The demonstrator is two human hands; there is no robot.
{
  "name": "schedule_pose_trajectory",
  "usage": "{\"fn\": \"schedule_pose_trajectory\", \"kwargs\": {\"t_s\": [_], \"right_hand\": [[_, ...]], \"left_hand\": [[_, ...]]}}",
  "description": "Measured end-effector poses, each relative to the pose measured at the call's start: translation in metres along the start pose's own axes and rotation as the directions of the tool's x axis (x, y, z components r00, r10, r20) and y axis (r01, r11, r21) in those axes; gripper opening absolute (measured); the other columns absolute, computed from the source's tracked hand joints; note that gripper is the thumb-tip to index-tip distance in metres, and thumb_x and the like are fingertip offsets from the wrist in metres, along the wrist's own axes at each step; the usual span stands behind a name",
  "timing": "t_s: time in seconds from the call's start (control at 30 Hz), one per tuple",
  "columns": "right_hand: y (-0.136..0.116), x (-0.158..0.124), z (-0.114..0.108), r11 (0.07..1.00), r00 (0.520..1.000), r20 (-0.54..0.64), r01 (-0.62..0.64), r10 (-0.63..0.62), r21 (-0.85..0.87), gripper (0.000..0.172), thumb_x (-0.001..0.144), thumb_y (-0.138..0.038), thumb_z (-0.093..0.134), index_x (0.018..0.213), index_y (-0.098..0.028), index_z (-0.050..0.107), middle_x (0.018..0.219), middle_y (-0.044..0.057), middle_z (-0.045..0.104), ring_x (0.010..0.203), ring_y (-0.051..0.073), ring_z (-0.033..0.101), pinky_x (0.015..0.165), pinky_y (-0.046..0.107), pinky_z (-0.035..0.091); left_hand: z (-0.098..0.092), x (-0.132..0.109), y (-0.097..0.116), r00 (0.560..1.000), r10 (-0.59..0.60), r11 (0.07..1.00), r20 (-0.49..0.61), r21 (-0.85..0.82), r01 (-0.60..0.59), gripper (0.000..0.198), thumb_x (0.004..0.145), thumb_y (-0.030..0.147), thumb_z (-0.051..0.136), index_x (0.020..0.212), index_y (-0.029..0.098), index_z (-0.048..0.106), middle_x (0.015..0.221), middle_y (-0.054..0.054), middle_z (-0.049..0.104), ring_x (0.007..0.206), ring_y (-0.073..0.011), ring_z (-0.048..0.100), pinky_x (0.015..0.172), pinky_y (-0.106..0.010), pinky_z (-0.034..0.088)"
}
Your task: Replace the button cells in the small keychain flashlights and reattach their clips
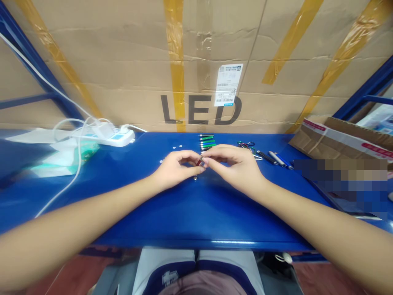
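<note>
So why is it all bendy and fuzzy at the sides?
Head view: the wide lens bows the blue table; the power strip at left is smeared; a patch at right is pixelated; left hand and right hand, pinching a small red piece, look sharpest.

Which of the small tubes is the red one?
The red tube pinched between the left hand and right hand; the row behind is green.

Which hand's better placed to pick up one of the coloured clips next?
Probably the right hand: the clips lie just behind its knuckles, while the left hand sits farther off. Both pinch the small red piece now.
</note>
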State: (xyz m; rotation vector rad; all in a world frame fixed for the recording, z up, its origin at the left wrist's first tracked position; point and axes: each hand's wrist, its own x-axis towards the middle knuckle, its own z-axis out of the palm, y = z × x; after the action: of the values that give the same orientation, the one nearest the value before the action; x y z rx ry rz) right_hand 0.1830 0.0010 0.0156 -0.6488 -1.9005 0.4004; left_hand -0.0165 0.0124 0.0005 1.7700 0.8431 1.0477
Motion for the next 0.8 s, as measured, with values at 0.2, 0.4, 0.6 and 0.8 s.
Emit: {"fn": "schedule_pose_trajectory", "kwargs": {"t_s": [0.2, 0.4, 0.6, 0.8], "right_hand": [[0.0001, 0.0013, -0.0015, 0.981, 0.986, 0.033, 0.167, -0.164, -0.1, 0.014, 0.088, -0.012, 0.066, 0.091, -0.02, 0.077, 0.092, 0.005, 0.079, 0.088, 0.018, 0.074, 0.083, 0.032, 0.061], [0.0, -0.0007, -0.0007, 0.971, 0.986, 0.028, 0.168, -0.165, -0.169, 0.015, 0.087, -0.013, 0.065, 0.095, -0.02, 0.076, 0.102, 0.007, 0.077, 0.093, 0.019, 0.073, 0.085, 0.033, 0.06], [-0.0004, 0.0001, -0.0017, 0.982, 0.999, 0.024, 0.034, -0.03, -0.186, 0.022, 0.082, -0.008, 0.058, 0.1, -0.017, 0.068, 0.097, 0.007, 0.069, 0.071, 0.014, 0.064, 0.063, 0.028, 0.054], [0.0026, -0.0014, -0.0021, 0.952, 0.908, 0.379, -0.065, 0.181, -0.299, 0.007, 0.082, -0.014, 0.063, 0.086, -0.017, 0.068, 0.078, 0.003, 0.068, 0.066, 0.015, 0.059, 0.066, 0.03, 0.05]], "left_hand": [[0.0019, -0.0011, 0.0016, 0.997, -0.072, 0.993, 0.01, -0.091, 0.073, 0.025, 0.074, 0.03, 0.082, 0.092, 0.014, 0.072, 0.084, -0.004, 0.069, 0.074, -0.0161, 0.067, 0.065, -0.031, 0.06], [-0.0012, 0.0, 0.001, 0.999, -0.019, 0.998, -0.029, -0.058, 0.017, 0.027, 0.073, 0.03, 0.082, 0.092, 0.013, 0.073, 0.089, -0.006, 0.072, 0.081, -0.0175, 0.067, 0.07, -0.03, 0.06], [-0.0026, -0.0016, 0.0026, 0.995, 0.026, 1.0, -0.098, -0.01, -0.027, 0.024, 0.073, 0.03, 0.082, 0.088, 0.015, 0.073, 0.095, -0.007, 0.071, 0.09, -0.0196, 0.067, 0.076, -0.031, 0.059], [-0.0038, -0.0001, 0.004, 0.985, 0.065, 0.998, -0.158, 0.037, -0.06, 0.02, 0.074, 0.027, 0.081, 0.088, 0.016, 0.074, 0.096, -0.005, 0.07, 0.09, -0.0181, 0.067, 0.078, -0.029, 0.057]]}}
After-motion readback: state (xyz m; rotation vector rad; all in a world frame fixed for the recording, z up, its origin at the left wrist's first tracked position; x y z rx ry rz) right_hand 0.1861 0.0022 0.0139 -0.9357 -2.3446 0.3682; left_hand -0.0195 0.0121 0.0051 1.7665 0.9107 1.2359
